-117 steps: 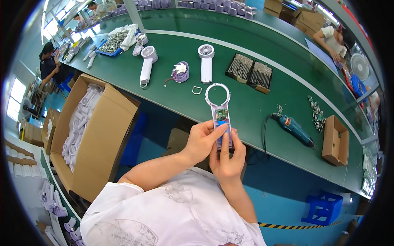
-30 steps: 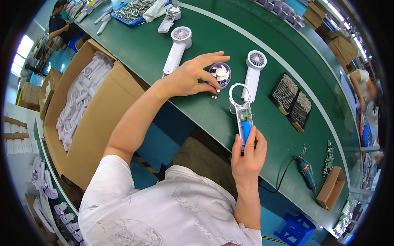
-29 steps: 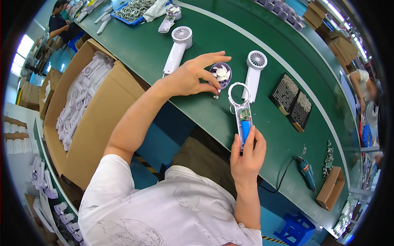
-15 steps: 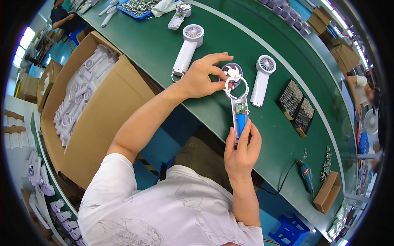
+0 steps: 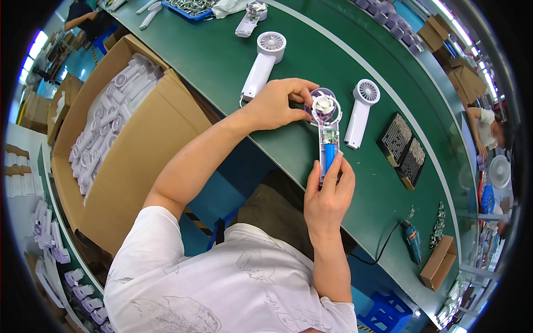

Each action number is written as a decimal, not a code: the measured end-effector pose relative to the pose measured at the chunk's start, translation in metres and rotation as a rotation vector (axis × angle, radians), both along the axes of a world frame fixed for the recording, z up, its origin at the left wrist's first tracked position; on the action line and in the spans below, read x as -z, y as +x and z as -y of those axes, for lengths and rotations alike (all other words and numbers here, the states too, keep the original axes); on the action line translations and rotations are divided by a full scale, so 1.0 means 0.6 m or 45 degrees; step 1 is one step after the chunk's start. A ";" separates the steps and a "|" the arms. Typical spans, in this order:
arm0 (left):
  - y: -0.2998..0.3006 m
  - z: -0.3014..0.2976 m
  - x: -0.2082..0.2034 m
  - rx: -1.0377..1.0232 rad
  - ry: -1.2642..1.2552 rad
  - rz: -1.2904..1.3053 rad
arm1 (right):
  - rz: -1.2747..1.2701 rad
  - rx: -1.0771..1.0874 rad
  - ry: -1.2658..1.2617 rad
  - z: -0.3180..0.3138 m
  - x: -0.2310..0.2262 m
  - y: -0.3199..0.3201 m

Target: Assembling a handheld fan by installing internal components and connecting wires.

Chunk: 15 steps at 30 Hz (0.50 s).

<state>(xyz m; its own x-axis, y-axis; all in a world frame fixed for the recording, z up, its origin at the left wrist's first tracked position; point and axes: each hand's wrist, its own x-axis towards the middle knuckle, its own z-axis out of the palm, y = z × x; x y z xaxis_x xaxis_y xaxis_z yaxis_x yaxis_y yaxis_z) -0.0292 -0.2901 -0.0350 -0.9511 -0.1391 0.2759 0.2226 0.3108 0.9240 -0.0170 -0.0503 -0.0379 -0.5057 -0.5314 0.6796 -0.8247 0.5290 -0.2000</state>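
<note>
Green bench (image 5: pixel 311 61) below — left hand (image 5: pixel 278 105) pinches a fan unit (image 5: pixel 324 104), right hand (image 5: pixel 328 202) pinches a handle (image 5: pixel 322 145) (1 blue cylinder (image 5: pixel 330 152) inside).

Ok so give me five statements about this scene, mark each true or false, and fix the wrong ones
1. The right hand holds a white handle shell. True.
2. The shell holds a red battery. False: it holds a blue battery.
3. The left hand is at the purple fan head. True.
4. A power tool lies in the large carton. False: the teal electric screwdriver lies on the green bench.
5. A closed handheld fan lies right of the shell. True.
</note>
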 end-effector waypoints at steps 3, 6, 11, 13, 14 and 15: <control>0.001 -0.015 -0.018 -0.083 0.057 -0.020 | -0.009 0.020 0.021 0.001 0.000 0.000; -0.003 -0.020 -0.032 -0.059 -0.274 -0.143 | -0.012 0.048 0.044 0.002 -0.001 0.001; -0.010 -0.013 -0.025 -0.012 -0.307 -0.063 | 0.002 0.057 0.057 0.007 -0.003 0.000; -0.009 -0.016 -0.023 -0.029 -0.309 -0.048 | 0.010 0.056 0.057 0.007 -0.006 -0.001; -0.009 -0.018 -0.023 -0.063 -0.359 -0.047 | 0.020 0.066 0.058 0.006 -0.008 -0.003; -0.008 -0.018 -0.022 -0.100 -0.408 -0.045 | 0.031 0.074 0.058 0.006 -0.010 -0.005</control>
<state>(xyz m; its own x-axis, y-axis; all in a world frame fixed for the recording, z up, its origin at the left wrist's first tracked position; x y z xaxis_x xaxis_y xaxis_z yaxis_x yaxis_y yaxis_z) -0.0338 -0.2792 -0.0217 -0.9300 -0.1124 0.3499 0.2163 0.6022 0.7685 -0.0200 -0.0536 -0.0321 -0.5525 -0.5311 0.6424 -0.7877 0.5848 -0.1940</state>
